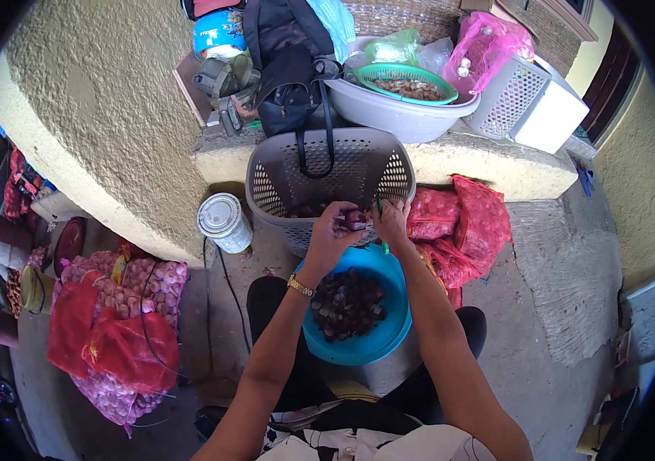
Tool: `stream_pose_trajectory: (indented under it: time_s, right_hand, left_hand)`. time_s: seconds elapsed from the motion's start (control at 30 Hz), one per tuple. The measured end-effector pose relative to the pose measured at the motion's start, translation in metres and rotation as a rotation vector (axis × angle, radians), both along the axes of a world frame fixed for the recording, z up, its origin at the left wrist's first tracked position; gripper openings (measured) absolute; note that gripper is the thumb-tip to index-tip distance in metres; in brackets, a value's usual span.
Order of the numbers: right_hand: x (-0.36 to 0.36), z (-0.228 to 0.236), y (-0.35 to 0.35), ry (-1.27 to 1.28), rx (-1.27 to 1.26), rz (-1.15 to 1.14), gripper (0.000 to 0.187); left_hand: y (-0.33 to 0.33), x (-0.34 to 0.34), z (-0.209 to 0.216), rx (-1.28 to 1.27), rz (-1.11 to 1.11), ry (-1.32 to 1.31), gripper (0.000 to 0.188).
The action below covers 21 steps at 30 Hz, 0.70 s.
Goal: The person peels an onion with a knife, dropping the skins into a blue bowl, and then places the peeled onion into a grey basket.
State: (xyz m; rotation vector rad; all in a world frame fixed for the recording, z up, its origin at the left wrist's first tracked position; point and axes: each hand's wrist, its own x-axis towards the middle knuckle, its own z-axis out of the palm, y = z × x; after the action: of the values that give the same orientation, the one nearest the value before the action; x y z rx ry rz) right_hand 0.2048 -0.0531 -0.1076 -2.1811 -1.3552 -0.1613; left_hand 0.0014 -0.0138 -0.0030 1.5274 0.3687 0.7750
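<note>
My left hand (330, 232) is closed around a dark purple-red onion (354, 220) above the near rim of a grey perforated plastic basket (270, 165). Just right of it, my right hand (391, 223) grips a slim green tool (385, 248); parts of it show above and below the fingers, and its working end cannot be made out. More onions lie low inside the basket, partly hidden by my hands. Below my wrists, between my knees, a turquoise basin (398, 326) holds a heap of dark red onions (347, 306).
Red mesh sacks (481, 227) rest right of the basket. A lidded paint can (224, 221) stands left of it, cables nearby. Mesh bags of pinkish bulbs (124, 338) lie far left. On the ledge behind are a black bag (289, 88) and a pale tub (389, 123) carrying a green strainer.
</note>
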Motion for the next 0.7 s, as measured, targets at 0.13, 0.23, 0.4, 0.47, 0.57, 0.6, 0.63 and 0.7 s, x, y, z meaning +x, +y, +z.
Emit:
stream_pose_trajectory:
  time_s: [0.13, 0.23, 0.4, 0.47, 0.57, 0.6, 0.63, 0.7]
  right_hand:
    - [0.005, -0.007, 0.001, -0.044, 0.026, -0.026, 0.026]
    - [0.004, -0.005, 0.002, -0.003, -0.013, -0.005, 0.028]
    - [0.016, 0.000, -0.001, 0.207, -0.021, 0.097, 0.032]
    - [0.022, 0.003, -0.009, 0.210, 0.057, 0.142, 0.032]
    - [0.008, 0.015, -0.033, 0.398, 0.274, 0.174, 0.035]
    - [-0.007, 0.028, -0.043, 0.581, 0.415, 0.172, 0.036]
    - [-0.026, 0.046, -0.055, 0.586, 0.413, 0.174, 0.036]
    - [-0.058, 0.087, -0.086, 0.689, 0.374, 0.182, 0.038]
  left_hand:
    - [0.001, 0.003, -0.005, -0.026, -0.006, -0.021, 0.043]
    - [0.002, 0.002, -0.005, -0.032, 0.034, -0.025, 0.043]
    - [-0.003, 0.005, -0.005, -0.011, 0.092, -0.036, 0.044]
    - [-0.005, 0.008, -0.008, 0.085, 0.122, 0.059, 0.046]
    - [-0.004, 0.007, -0.011, 0.140, 0.109, 0.096, 0.045]
    - [-0.003, 0.002, -0.010, 0.140, 0.115, 0.102, 0.045]
    - [-0.002, -0.002, -0.009, 0.207, 0.118, 0.124, 0.044]
    - [-0.003, -0.003, -0.004, 0.275, 0.110, 0.139, 0.043]
